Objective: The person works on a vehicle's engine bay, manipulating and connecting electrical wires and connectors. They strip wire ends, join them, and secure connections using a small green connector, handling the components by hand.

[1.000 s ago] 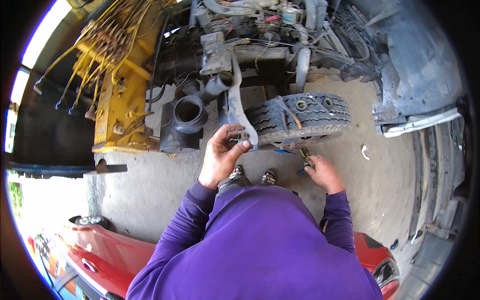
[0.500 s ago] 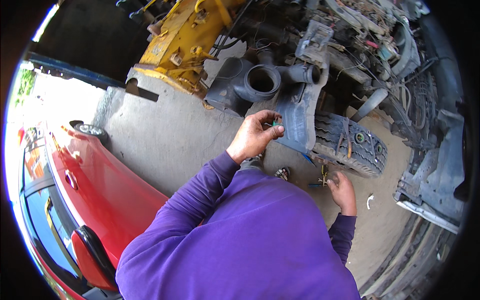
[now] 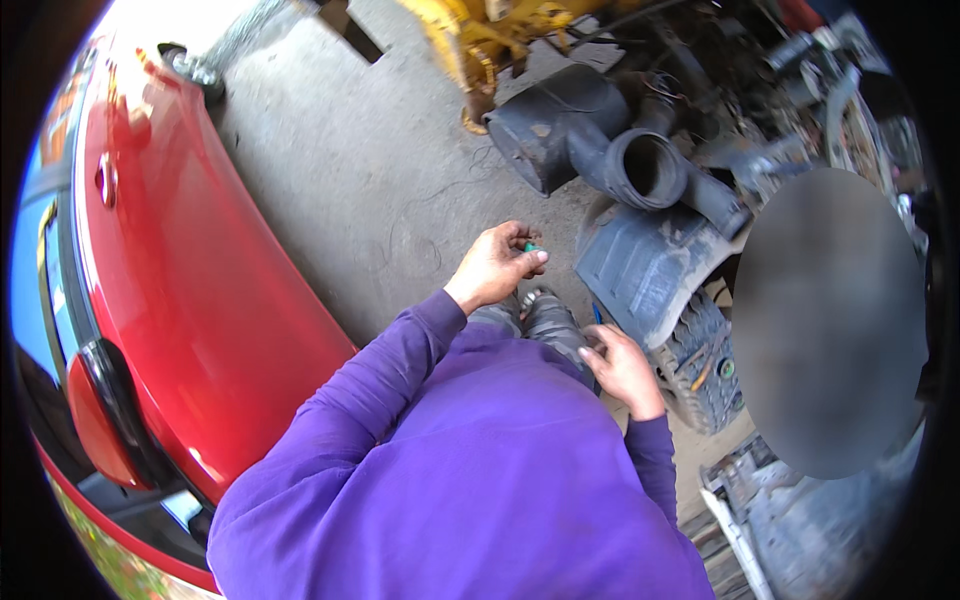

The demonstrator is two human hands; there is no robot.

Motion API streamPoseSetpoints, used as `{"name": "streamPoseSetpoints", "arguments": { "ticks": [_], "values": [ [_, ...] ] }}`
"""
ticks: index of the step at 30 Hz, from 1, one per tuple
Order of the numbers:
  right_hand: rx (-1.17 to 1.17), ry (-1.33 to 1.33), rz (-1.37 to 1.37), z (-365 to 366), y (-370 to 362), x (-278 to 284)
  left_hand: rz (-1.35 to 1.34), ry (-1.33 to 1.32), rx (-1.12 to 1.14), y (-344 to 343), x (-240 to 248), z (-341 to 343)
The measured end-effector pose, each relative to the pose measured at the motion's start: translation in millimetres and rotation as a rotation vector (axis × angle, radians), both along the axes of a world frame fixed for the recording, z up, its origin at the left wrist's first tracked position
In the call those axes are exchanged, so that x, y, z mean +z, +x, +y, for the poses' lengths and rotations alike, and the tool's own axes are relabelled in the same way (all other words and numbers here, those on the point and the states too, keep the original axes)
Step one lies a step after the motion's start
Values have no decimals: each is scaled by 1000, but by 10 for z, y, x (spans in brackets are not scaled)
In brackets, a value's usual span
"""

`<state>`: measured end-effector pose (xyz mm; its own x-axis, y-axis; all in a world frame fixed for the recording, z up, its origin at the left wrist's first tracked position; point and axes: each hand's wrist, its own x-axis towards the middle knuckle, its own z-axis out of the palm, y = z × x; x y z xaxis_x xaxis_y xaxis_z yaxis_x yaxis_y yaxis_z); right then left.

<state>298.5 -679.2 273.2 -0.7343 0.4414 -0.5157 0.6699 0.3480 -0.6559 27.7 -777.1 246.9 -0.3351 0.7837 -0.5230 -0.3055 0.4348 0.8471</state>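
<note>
My left hand (image 3: pixel 497 266) is closed, its thumb and fingers pinching a small green piece (image 3: pixel 531 247). What kind of piece it is cannot be made out. My right hand (image 3: pixel 622 368) hangs lower and to the right, beside my trouser leg, with loosely bent fingers apart and nothing visible in them. Beyond that hand stands a dark plastic fender (image 3: pixel 640 265) over a worn tyre (image 3: pixel 710 345), on which a tool with an orange-brown handle (image 3: pixel 705 368) lies. A black air duct housing (image 3: pixel 555 120) with a round opening is above the fender.
A red car (image 3: pixel 200 290) with its mirror (image 3: pixel 105 415) stands close at my left. Yellow machinery (image 3: pixel 480 50) is at the far side. Engine parts fill the upper right, partly covered by a blurred grey oval (image 3: pixel 835 320). Thin wire lies on the concrete floor (image 3: pixel 330 160).
My view has turned toward the right, and the red car fills more of the left. My right hand has come inward, nearer my leg. The left hand still pinches the green piece.
</note>
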Motion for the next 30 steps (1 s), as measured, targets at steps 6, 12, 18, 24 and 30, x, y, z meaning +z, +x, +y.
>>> {"name": "streamPoseSetpoints", "arguments": {
  "ticks": [6, 12, 18, 24, 30],
  "values": [
    [409, -51, 17, 180, -914, -874, -93, -160, 392, 167, -763, -859],
    [486, -212, -153, 85, -1497, -2154, -195, -422, 705, 487, -1723, -1672],
    [552, -187, -314, -167, -2030, -3869, -267, -514, 1039, 360, -3064, -1900],
    [824, -50, -370, -691, -2954, -5626, 82, -474, 595, 399, -3445, -1541],
    [1383, 303, -269, -1437, -3841, -6631, 28, -411, 564, 172, -3462, -1888]
  ]
}}
